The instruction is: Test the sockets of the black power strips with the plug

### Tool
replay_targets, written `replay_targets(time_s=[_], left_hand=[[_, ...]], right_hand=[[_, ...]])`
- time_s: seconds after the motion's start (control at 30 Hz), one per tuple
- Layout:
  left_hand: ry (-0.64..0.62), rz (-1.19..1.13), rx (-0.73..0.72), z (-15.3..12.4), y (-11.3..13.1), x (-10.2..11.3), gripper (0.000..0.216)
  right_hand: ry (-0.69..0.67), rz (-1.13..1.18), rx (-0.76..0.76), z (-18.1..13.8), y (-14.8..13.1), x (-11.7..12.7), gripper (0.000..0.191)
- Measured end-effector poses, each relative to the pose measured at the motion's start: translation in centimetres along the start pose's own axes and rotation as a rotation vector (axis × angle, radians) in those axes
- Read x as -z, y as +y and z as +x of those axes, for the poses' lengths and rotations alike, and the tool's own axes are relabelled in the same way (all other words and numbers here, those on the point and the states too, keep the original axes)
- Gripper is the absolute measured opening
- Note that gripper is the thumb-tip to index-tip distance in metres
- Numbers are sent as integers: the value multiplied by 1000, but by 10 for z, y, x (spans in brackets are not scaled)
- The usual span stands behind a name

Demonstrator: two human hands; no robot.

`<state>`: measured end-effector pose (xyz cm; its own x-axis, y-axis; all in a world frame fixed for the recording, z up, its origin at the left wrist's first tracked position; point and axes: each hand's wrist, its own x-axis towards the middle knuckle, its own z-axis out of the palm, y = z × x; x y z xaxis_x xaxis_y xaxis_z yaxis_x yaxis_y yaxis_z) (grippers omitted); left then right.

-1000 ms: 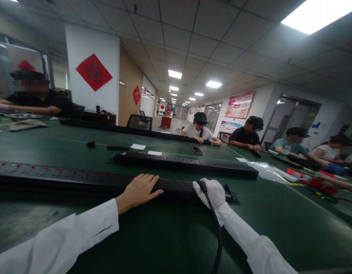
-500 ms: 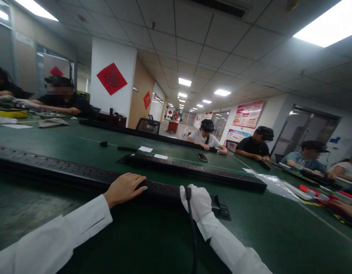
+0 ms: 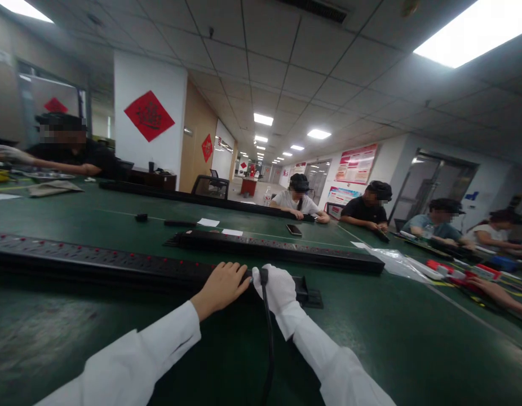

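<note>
A long black power strip [image 3: 129, 264] with a row of sockets and red marks lies across the green table in front of me. My left hand [image 3: 222, 287], bare, lies over its top near the right end, fingers stretched out. Beside it, my right hand [image 3: 278, 288] in a white glove is closed around a black plug [image 3: 264, 276] at the strip. From that plug a black cable [image 3: 269, 344] hangs down toward me. The plug's pins and the socket under it are hidden, so I cannot tell whether it is inserted.
Behind lies a second black power strip [image 3: 282, 248], with a phone [image 3: 293, 229], white papers [image 3: 208, 222] and a small black piece [image 3: 141, 217]. Farther back is another long black bar [image 3: 180, 197]. Clear plastic bags [image 3: 396, 265] lie at right. Several people sit around the table.
My left hand has slid right along the strip, close to my right hand. The view has turned somewhat; my right hand still grips the plug.
</note>
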<state>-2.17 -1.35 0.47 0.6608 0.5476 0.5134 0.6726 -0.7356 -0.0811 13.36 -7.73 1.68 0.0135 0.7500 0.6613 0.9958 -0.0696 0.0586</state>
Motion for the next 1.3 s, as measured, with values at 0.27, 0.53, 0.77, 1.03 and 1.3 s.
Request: replay_targets(time_s=[0.27, 0.53, 0.77, 1.03, 1.3], left_hand=[[-10, -5, -56, -7, -3, 2, 48], [-51, -12, -125, -4, -8, 4, 53], [-44, -15, -107, -6, -7, 4, 54], [-47, -28, -100, -6, -7, 3, 55], [33, 30, -80, -9, 4, 15, 55]], right_hand=[[-139, 26, 1, -1, 2, 10, 47], [-292, 12, 0, 2, 2, 21, 50], [-271, 16, 10, 1, 0, 22, 50], [-270, 17, -15, 1, 0, 23, 49], [-265, 21, 0, 1, 2, 19, 46]])
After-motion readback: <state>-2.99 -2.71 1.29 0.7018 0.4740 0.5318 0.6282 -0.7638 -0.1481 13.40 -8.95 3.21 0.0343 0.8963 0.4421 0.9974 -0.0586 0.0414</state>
